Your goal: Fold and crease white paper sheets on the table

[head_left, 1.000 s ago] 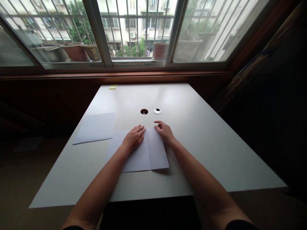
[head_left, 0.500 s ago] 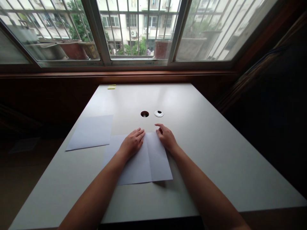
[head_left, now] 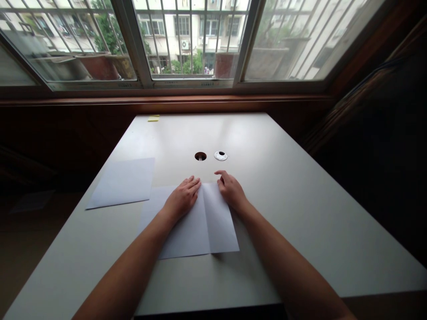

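- The creased sheet [head_left: 196,231] is lying in front of the person on the bench [head_left: 300,213], showing plain white, with one crease running from its far edge to its near edge.
- Its narrower right panel is tilting slightly against the wider left part, and a small dark shadow is showing beneath the near edge by the crease.
- The left hand [head_left: 183,195] is resting flat on the far part, left of the crease, its fingers lying together; the left forearm is covering the near left corner.
- The right hand [head_left: 231,190] is sitting at the far right corner, its index finger pointing outward; whether its grip is pinching the paper, I cannot tell.
- A second sheet [head_left: 123,182] is lying close by on the left, near the bench's left edge.
- Beyond the hands, a round hole [head_left: 200,156] and a white round cover [head_left: 220,155] are sitting side by side.
- Bare bench top is stretching widely rightward; the near edge is running below the creased sheet.
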{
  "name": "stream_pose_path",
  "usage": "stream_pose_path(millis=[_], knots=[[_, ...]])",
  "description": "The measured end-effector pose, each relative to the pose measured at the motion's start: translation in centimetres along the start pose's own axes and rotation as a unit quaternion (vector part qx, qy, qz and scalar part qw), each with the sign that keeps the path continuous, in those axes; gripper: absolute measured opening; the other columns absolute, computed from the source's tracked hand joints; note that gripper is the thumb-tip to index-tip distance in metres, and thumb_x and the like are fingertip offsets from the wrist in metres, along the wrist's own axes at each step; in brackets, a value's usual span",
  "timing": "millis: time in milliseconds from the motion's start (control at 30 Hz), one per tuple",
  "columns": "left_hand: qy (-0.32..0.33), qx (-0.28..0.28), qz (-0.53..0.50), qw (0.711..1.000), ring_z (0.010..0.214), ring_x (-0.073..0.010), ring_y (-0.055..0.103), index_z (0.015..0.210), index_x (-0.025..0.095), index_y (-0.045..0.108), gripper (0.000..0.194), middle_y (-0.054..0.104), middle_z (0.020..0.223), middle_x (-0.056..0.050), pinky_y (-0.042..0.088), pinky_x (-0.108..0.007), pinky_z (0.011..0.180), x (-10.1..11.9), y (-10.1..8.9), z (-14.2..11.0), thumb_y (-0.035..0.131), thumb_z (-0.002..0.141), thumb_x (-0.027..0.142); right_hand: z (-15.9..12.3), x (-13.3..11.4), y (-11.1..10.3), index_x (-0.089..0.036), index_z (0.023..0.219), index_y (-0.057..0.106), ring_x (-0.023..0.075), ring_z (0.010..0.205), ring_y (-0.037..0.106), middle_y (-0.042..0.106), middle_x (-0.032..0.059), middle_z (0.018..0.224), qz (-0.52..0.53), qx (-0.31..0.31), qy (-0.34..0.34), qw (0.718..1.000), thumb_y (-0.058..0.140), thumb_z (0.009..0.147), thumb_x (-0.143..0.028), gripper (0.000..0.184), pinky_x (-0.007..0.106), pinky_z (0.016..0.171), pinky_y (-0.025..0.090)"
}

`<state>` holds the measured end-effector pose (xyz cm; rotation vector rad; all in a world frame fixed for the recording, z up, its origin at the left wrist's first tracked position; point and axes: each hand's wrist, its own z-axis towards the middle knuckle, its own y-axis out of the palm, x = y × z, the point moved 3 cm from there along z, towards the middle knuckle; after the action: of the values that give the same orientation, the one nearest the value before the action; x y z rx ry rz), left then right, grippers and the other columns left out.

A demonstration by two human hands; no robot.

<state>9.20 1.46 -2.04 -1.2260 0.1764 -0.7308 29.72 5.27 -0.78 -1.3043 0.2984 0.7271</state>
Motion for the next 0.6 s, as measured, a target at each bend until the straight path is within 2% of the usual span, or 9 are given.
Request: stream_pose_path(millis=[600], knots=[[-0.008,0.007,0.005,1.000,0.142,-0.0250,0.041,0.136,0.015,0.058,0.040,0.053,0.146,-0.010,0.035,-0.046,0.120,0.17,0.23,-0.20,0.041,0.100,0.021,-0.63,0.40,0.43,-0.021,0.120,0.057,0.0230,0.090,0.057,0.060,0.0071,0.091,-0.015,-0.018,-0.005,1.000,0.038,0.092,-0.018,0.034,0.033,0.087,0.042]])
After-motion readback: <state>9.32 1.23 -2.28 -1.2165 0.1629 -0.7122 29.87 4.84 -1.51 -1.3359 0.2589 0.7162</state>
